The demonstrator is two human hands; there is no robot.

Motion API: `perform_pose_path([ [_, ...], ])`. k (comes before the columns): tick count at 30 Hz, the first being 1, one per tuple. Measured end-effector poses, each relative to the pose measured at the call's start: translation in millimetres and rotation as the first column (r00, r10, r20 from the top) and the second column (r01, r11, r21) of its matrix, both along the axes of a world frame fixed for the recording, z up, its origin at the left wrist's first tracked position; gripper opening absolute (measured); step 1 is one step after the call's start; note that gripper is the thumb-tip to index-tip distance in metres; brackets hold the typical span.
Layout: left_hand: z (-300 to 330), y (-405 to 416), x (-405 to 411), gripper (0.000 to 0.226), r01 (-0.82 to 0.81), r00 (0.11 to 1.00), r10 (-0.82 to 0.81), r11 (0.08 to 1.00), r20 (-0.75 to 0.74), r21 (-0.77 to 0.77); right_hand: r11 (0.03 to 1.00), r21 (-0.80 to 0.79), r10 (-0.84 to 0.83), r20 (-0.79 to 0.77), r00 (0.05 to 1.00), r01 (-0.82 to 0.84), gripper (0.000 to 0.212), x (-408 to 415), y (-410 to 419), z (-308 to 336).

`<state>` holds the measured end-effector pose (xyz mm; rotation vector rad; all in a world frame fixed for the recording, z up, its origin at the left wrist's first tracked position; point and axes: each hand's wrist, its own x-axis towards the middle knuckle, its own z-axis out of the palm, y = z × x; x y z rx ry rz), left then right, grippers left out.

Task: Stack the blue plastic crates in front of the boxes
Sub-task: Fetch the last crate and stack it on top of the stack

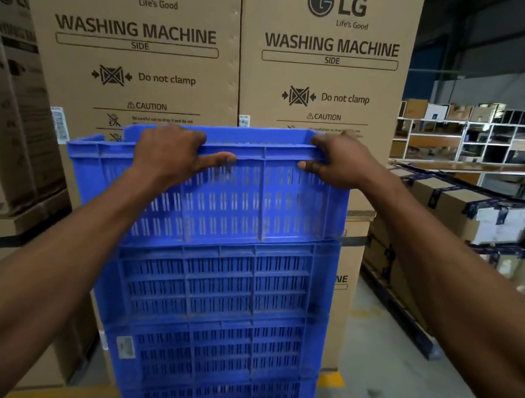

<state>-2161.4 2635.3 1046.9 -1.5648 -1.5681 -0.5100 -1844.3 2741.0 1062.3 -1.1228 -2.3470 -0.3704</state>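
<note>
Crate (238, 191) atop blue stack (215, 330), both hands (166, 151) (340, 163) gripping its rim.

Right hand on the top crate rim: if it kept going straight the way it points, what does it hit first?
Probably the washing machine box directly behind the top blue crate. The right hand grips the near rim and points forward across the crate's open top toward that box; the gap behind the crate is unclear.
</note>
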Motion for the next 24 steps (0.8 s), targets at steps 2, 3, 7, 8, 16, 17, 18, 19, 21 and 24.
perform_pose_path([
  [2,1,-1,-3,0.084,-0.016,1.0,0.015,1.0,0.018,0.02,1.0,-0.014,-0.001,0.009,1.0,0.001,0.051,-7,0,-3],
  [3,1,-1,-4,0.086,-0.02,0.999,0.019,0.999,0.028,0.041,1.0,-0.022,-0.003,0.008,1.0,0.004,0.055,-10,1,-3],
  [7,-7,0,0,0.084,0.003,1.0,-0.004,0.995,0.015,0.104,1.0,0.0,-0.028,0.004,1.0,0.028,0.052,-7,1,-3],
  [8,-7,0,3,0.083,0.005,1.0,-0.007,0.993,0.014,0.119,0.999,0.014,-0.032,0.007,0.999,0.032,0.05,-3,0,-3],
  [16,-22,6,12,0.081,-0.086,0.995,0.077,0.987,0.069,0.138,0.993,0.095,-0.077,0.027,0.997,0.074,0.095,-3,-4,-18],
  [17,-25,5,14,0.082,-0.095,0.993,0.084,0.986,0.082,0.14,0.99,0.116,-0.08,0.01,0.997,0.079,0.098,-4,-5,-23],
  [18,-26,4,16,0.082,-0.106,0.991,0.093,0.984,0.093,0.142,0.987,0.137,-0.078,-0.012,0.997,0.079,0.098,-4,-7,-26],
  [19,-27,2,17,0.083,-0.115,0.99,0.101,0.983,0.1,0.142,0.986,0.149,-0.072,-0.032,0.997,0.076,0.097,-5,-7,-28],
  [21,-25,0,21,0.084,-0.11,0.989,0.097,0.987,0.108,0.12,0.987,0.143,-0.069,-0.06,0.996,0.077,0.096,-6,-6,-26],
  [24,-21,-1,24,0.083,-0.079,0.989,0.069,0.994,0.13,0.076,0.989,0.121,-0.072,-0.068,0.995,0.08,0.095,-6,-4,-24],
])
